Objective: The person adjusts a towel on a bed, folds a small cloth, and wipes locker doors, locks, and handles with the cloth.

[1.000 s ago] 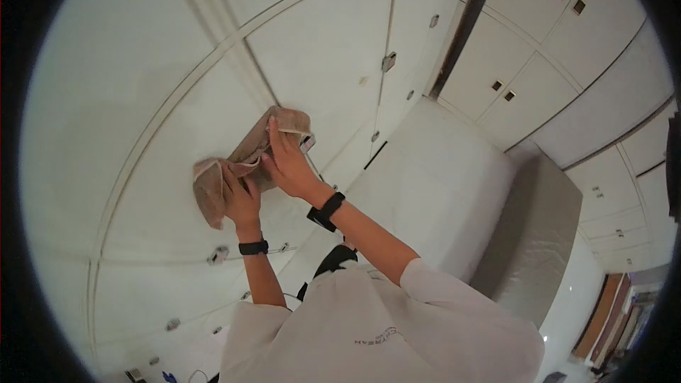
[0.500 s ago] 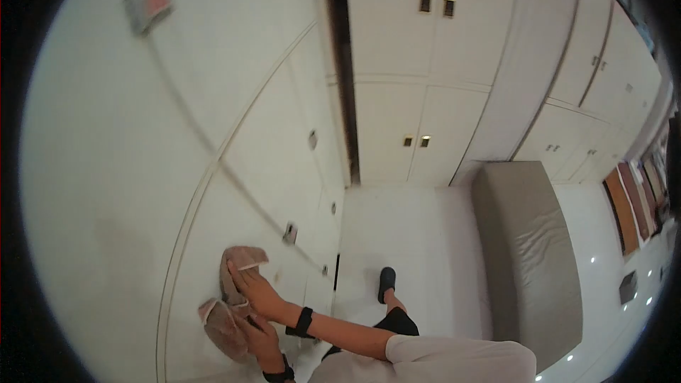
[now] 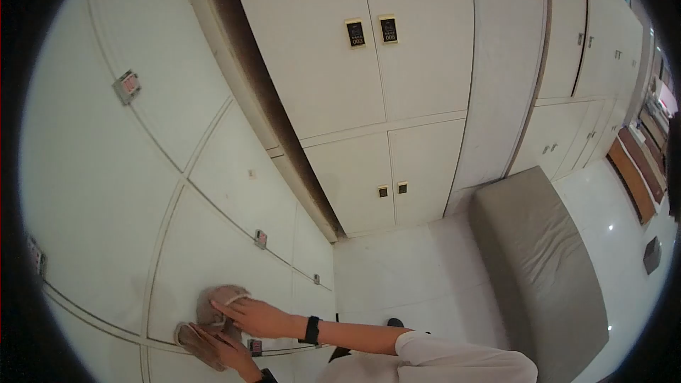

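Note:
My right hand (image 3: 261, 318) lies with its fingers over a brownish-pink cloth (image 3: 225, 293), which is pressed against the white locker door (image 3: 191, 241) on my left. Just below it, my left hand (image 3: 233, 356) holds a bunched brownish part of cloth (image 3: 201, 346) against the same locker front. Both hands are close together, and the fabric sticks out past the fingertips. Dark bands circle both wrists. A small lock (image 3: 255, 346) sits on the door seam beside my left hand. Another lock (image 3: 261, 239) is higher up on the door edge.
More white lockers (image 3: 425, 170) with dark locks stand ahead, past a dark vertical gap (image 3: 273, 113). A long grey padded bench (image 3: 539, 262) is at the right on the pale tiled floor (image 3: 397, 269). Farther right are stacked brown panels (image 3: 631, 177) and a dark box (image 3: 652, 255).
My view has tilted and shifted, so the lockers ahead appear larger and lower. Both hands, still on the cloth, appear lower and slightly left. The dark shoe is now mostly hidden.

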### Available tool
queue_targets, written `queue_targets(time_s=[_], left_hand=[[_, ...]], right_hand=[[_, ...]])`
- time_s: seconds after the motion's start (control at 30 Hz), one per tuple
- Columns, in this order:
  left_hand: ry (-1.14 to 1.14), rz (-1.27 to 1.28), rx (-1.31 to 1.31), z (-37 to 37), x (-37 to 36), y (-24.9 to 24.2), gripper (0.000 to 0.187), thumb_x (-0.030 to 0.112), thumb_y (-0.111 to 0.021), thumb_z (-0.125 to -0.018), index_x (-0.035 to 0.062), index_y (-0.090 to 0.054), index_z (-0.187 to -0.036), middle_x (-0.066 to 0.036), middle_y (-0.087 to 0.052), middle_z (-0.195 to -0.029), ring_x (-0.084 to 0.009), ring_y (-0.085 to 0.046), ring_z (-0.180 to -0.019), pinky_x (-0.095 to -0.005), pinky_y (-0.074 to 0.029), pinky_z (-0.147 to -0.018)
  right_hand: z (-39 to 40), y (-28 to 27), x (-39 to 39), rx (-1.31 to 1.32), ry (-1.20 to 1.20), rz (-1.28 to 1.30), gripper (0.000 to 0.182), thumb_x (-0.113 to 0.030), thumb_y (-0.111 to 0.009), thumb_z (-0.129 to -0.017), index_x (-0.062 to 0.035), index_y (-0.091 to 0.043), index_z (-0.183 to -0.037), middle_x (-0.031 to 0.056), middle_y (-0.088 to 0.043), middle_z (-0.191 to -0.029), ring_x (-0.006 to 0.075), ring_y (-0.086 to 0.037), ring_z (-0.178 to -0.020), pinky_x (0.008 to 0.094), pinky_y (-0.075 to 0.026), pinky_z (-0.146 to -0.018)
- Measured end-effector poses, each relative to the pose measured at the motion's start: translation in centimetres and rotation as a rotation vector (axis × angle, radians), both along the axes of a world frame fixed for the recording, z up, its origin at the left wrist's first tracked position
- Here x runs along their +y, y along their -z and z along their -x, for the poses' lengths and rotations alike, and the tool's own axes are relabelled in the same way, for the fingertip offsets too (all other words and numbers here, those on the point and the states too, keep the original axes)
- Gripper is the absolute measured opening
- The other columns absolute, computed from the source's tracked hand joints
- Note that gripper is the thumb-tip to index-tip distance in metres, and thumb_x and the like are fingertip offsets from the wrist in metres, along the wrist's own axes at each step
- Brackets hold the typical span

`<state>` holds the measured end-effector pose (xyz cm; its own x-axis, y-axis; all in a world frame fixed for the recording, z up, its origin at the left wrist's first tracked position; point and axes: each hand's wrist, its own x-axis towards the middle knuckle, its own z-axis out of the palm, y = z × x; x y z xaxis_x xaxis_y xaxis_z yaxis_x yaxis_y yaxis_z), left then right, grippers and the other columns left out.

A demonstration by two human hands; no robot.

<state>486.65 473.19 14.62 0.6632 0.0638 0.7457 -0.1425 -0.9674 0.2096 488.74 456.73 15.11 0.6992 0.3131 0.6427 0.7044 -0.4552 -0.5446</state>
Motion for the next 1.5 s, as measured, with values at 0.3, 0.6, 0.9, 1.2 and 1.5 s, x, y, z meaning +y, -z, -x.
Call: queue_targets(time_s=[0.3,0.6,0.9,1.2,1.5], left_hand=[[0.29,0.093,-0.056,-13.1,-14.9,1.0,0.059,0.032,-0.036,-0.106,-0.0005,-0.026,-0.154,-0.023,-0.03,-0.158,-0.0392,-0.031,-0.145,-0.0464,-0.025,-0.119],[0.652,0.28,-0.041,-25.4,-42.7,0.6,0.063,0.026,-0.048,-0.101,-0.0064,-0.028,-0.151,-0.026,-0.036,-0.154,-0.0423,-0.035,-0.142,-0.0486,-0.028,-0.116],[1.255,0.325,-0.033,-30.0,-70.3,-7.8,0.07,0.016,-0.057,-0.093,-0.009,-0.026,-0.151,-0.031,-0.034,-0.152,-0.0463,-0.033,-0.141,-0.0513,-0.027,-0.115],[1.076,0.123,-0.099,-34.0,-79.3,-13.3,0.086,0.035,-0.062,-0.09,-0.011,-0.022,-0.151,-0.04,-0.024,-0.152,-0.056,-0.026,-0.139,-0.0597,-0.021,-0.114],[1.057,0.318,-0.325,-35.4,-80.9,-10.4,0.073,0.037,-0.052,-0.098,-0.0071,-0.028,-0.151,-0.033,-0.028,-0.154,-0.0487,-0.03,-0.142,-0.0552,-0.023,-0.116]], right_hand=[[-6.6,0.9,-19.7,-0.105,0.167,-0.041,0.084,-0.01,-0.061,-0.089,-0.0054,-0.014,-0.158,0.0213,-0.057,-0.125,0.0411,-0.054,-0.117,0.0456,-0.043,-0.104],[-12.9,-0.4,-45.2,-0.002,0.538,0.159,0.085,-0.005,-0.063,-0.083,-0.0011,-0.019,-0.156,0.0251,-0.053,-0.132,0.0425,-0.05,-0.126,0.049,-0.04,-0.107],[-17.9,-9.4,-68.2,-0.352,1.127,0.206,0.085,-0.004,-0.064,-0.081,0.0063,-0.021,-0.153,0.0307,-0.047,-0.14,0.0529,-0.042,-0.129,0.0561,-0.032,-0.111],[-22.5,-14.0,-73.6,-0.432,1.27,0.381,0.08,-0.017,-0.062,-0.082,0.0013,-0.029,-0.153,0.027,-0.054,-0.132,0.0508,-0.049,-0.12,0.0594,-0.033,-0.108],[-23.2,-10.9,-75.9,-0.529,1.179,0.35,0.067,-0.013,-0.064,-0.079,0.0028,-0.047,-0.142,0.0257,-0.055,-0.132,0.0505,-0.053,-0.114,0.0603,-0.036,-0.105]])
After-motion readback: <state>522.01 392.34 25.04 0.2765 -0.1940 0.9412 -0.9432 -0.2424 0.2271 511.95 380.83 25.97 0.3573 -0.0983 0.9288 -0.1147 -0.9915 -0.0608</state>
